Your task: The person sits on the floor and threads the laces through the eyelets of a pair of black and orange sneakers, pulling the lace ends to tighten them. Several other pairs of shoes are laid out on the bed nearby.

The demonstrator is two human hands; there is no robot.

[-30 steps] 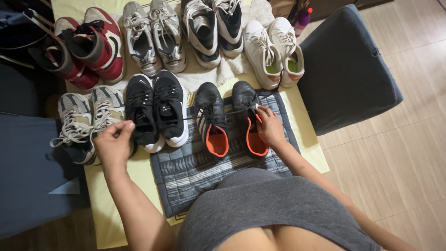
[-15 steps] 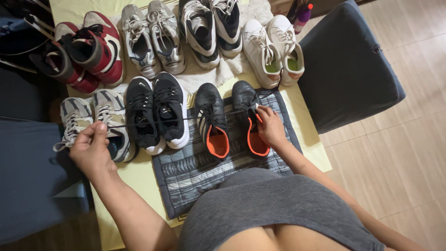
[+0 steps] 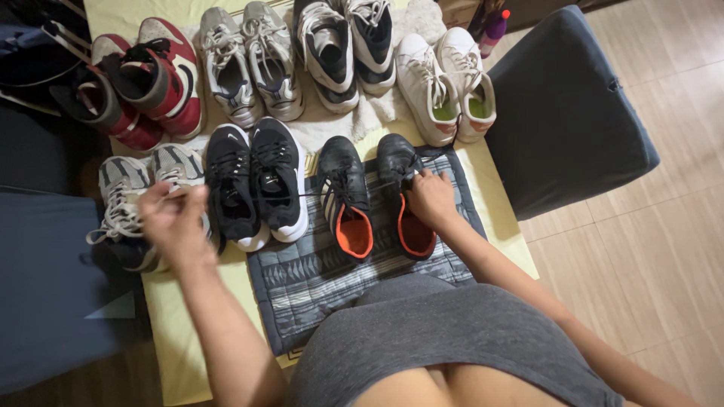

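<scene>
A pair of black shoes with orange lining stands on a grey patterned mat [image 3: 317, 279]. My right hand [image 3: 430, 200] rests on the right shoe of the pair [image 3: 401, 188], fingers at its lace holes. From that shoe a thin black lace [image 3: 302, 194] runs leftward across the left shoe [image 3: 345, 197] and the black-and-white sneakers [image 3: 256, 181]. My left hand [image 3: 175, 218], blurred, pinches the far end of that lace above the grey sneakers [image 3: 139, 200].
More shoes line the back: red-and-white high-tops [image 3: 143, 75], grey runners [image 3: 253, 60], black-and-white pair [image 3: 347, 45], white sneakers [image 3: 445, 83]. A dark blue cushion [image 3: 566, 105] lies at the right, a yellow sheet [image 3: 173, 339] under everything, tiled floor [image 3: 648, 256] beyond.
My left hand pulled the lace out to the left, then came back a little to the right and up. My right hand shifted slightly up on the shoe.
</scene>
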